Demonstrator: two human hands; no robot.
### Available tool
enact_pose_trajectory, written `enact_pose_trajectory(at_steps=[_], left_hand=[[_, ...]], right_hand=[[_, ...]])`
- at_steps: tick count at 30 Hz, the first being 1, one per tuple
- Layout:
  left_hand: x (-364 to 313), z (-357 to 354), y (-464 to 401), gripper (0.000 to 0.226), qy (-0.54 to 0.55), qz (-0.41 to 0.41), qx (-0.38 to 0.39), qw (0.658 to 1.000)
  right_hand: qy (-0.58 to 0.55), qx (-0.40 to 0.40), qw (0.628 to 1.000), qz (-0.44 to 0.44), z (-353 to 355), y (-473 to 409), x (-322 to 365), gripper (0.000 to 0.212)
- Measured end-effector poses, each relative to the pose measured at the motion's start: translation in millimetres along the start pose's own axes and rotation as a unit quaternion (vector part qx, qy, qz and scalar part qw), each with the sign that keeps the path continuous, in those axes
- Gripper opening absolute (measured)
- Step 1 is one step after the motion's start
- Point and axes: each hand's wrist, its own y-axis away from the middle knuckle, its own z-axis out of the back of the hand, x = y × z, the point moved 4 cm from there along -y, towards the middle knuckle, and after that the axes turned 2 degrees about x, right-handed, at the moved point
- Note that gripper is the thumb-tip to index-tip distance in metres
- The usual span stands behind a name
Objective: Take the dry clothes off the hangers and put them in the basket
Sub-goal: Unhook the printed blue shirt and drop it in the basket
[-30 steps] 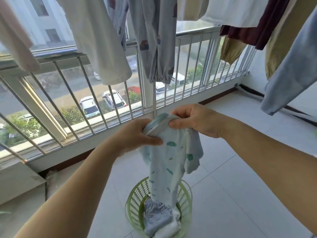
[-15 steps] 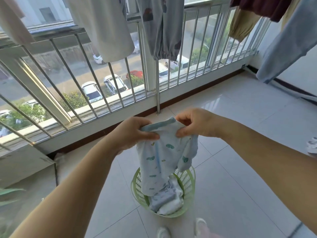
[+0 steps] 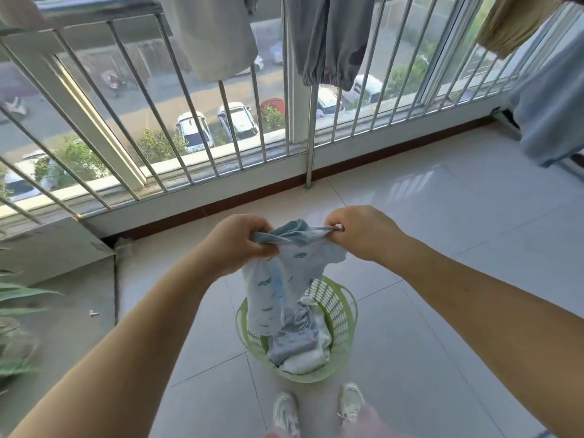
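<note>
A small pale blue shirt (image 3: 278, 289) with teal prints hangs between my two hands, its hem dipping into the green basket (image 3: 343, 306) on the floor. My left hand (image 3: 237, 245) grips its collar on the left. My right hand (image 3: 360, 232) pinches the collar on the right, pulling it taut. Inside the basket lie a grey garment (image 3: 295, 336) and a white garment (image 3: 305, 361). Above, a cream garment (image 3: 215, 36), grey trousers (image 3: 328, 42), a tan garment (image 3: 512, 23) and a light blue garment (image 3: 550, 99) still hang; their hangers are out of frame.
A metal railing (image 3: 221, 128) in front of the window runs across the far side above a low sill. Pale tiled floor (image 3: 442, 216) spreads around the basket. My white shoes (image 3: 319, 409) stand just behind it. Green plant leaves (image 3: 15, 311) reach in at the left edge.
Both hands have come down toward the basket with the shirt, and its lower part now hangs inside it. The view has tilted down, so my shoes show.
</note>
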Motion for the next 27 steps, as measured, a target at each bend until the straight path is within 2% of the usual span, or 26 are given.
enact_pose_trajectory(at_steps=[3, 7, 11, 15, 18, 20, 24, 27], left_hand=[[8.6, -6.2, -7.3, 0.015, -0.045, 0.015, -0.018, 0.999], [23.1, -14.7, -17.5, 0.018, -0.075, 0.047, -0.051, 0.995], [37.8, -33.6, -29.9, 0.01, -0.067, 0.07, -0.052, 0.994], [58.9, -58.4, -43.0, 0.006, 0.044, 0.114, -0.042, 0.992], [80.7, -79.8, -53.6, 0.005, 0.16, 0.159, -0.037, 0.974], [94.2, -91.8, -59.8, 0.006, 0.19, 0.176, -0.042, 0.965], [131.5, -119.9, -78.7, 0.01, 0.139, 0.162, -0.051, 0.976], [157.3, -140.0, -95.7, 0.009, 0.047, 0.135, -0.038, 0.989]], right_hand=[[0.031, -0.021, 0.999, 0.005, -0.7, -8.6, -4.8, 0.026], [0.012, -0.023, 1.0, 0.014, -6.9, -18.7, -13.8, 0.027], [-0.001, 0.0, 1.0, 0.022, -21.4, -32.6, -22.2, 0.025], [-0.014, 0.022, 0.999, 0.029, -40.4, -50.5, -30.9, 0.023], [-0.034, 0.055, 0.997, 0.034, -65.4, -66.5, -38.1, 0.02], [-0.038, 0.074, 0.996, 0.032, -81.8, -75.4, -43.5, 0.019], [-0.014, 0.108, 0.994, 0.029, -128.5, -96.7, -59.5, 0.02], [0.012, 0.12, 0.991, 0.05, -162.4, -112.2, -65.2, 0.012]])
